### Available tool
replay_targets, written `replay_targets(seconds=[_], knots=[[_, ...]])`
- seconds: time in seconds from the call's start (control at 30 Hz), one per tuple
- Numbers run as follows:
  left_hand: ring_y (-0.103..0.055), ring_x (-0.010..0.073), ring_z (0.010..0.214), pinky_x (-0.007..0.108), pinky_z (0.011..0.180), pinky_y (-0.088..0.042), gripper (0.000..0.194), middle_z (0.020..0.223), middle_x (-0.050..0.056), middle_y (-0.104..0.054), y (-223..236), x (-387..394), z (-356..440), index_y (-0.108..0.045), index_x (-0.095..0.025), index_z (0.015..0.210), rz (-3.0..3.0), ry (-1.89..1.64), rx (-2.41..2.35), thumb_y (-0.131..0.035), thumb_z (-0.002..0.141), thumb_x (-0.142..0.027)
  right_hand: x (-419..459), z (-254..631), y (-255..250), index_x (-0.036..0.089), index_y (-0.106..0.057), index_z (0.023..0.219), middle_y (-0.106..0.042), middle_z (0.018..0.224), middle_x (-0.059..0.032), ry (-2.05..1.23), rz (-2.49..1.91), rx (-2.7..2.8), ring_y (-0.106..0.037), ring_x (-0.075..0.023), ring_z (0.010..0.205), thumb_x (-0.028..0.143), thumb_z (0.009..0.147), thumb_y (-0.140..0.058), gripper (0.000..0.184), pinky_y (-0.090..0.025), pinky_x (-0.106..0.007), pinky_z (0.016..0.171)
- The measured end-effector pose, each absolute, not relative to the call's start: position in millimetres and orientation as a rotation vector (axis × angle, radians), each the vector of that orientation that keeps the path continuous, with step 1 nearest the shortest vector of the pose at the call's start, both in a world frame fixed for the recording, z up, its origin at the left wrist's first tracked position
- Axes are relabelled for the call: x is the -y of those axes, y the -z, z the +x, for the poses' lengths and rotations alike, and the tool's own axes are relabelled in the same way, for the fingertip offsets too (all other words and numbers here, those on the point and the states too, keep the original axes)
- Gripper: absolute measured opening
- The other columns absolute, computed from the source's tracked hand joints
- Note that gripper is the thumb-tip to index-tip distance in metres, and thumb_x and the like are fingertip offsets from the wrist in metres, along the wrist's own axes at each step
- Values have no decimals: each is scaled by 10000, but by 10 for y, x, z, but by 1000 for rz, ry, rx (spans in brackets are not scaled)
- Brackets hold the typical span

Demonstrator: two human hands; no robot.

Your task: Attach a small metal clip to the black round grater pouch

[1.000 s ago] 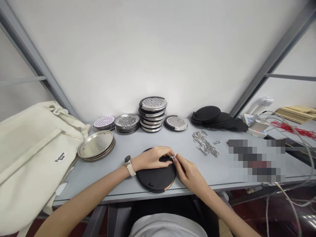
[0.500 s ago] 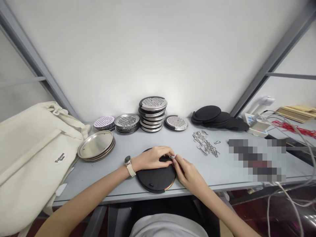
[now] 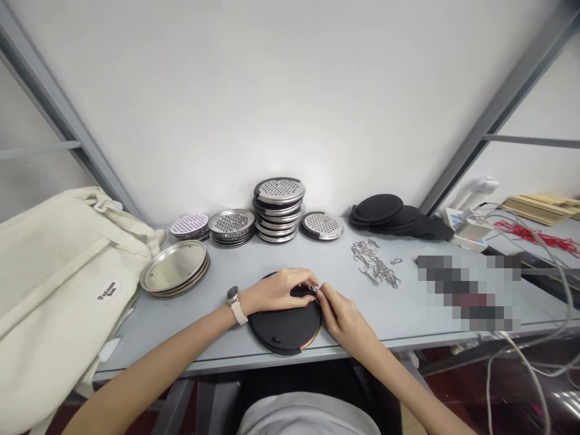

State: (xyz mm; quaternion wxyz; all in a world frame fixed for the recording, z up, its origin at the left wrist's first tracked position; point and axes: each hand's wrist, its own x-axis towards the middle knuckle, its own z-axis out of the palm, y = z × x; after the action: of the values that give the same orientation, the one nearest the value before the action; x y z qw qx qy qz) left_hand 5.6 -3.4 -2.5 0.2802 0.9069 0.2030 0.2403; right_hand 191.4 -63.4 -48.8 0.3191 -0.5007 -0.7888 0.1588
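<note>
A round black disc [image 3: 285, 326] lies flat at the front edge of the grey table [image 3: 408, 308]. My left hand [image 3: 278, 289], with a watch on the wrist, rests on the disc's far rim with its fingers curled. My right hand [image 3: 342, 314] meets it at the disc's right rim. Both pinch a small metal clip [image 3: 315, 289] between their fingertips. A loose heap of similar metal clips [image 3: 376, 264] lies to the right of the hands.
At the back stand a stack of perforated metal discs in black rims [image 3: 278, 209], lower stacks [image 3: 232, 225] and one single [image 3: 322, 225]. Plain metal lids [image 3: 176, 275] are piled at left beside a cream cloth bag [image 3: 58, 284]. Black discs [image 3: 399, 216] and cables [image 3: 534, 284] lie at right.
Hardly anything differs. Both hands stay at the disc's far right rim with small finger shifts; the view has drifted slightly.
</note>
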Motion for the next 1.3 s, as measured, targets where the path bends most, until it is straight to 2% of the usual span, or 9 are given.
replay_targets(seconds=[0.5, 1.3], knots=[[-574, 160, 903, 270, 833, -446, 187, 948, 46, -618, -3, 42, 64, -550, -165, 1004, 2485, -637, -559, -556, 818, -145, 643, 1918, 431, 205, -483, 872, -552, 682, -22, -406, -1288, 2103, -539, -159, 588, 233, 957, -310, 195, -396, -249, 548], [-569, 161, 921, 269, 840, -438, 179, 958, 48, -613, -16, 55, 64, -549, -166, 1004, 2478, -633, -555, -553, 828, -138, 633, 1908, 439, 216, -441, 815, -499, 628, 8, -407, -1328, 2092, -517, -153, 558, 238, 936, -339, 160, -383, -237, 528]])
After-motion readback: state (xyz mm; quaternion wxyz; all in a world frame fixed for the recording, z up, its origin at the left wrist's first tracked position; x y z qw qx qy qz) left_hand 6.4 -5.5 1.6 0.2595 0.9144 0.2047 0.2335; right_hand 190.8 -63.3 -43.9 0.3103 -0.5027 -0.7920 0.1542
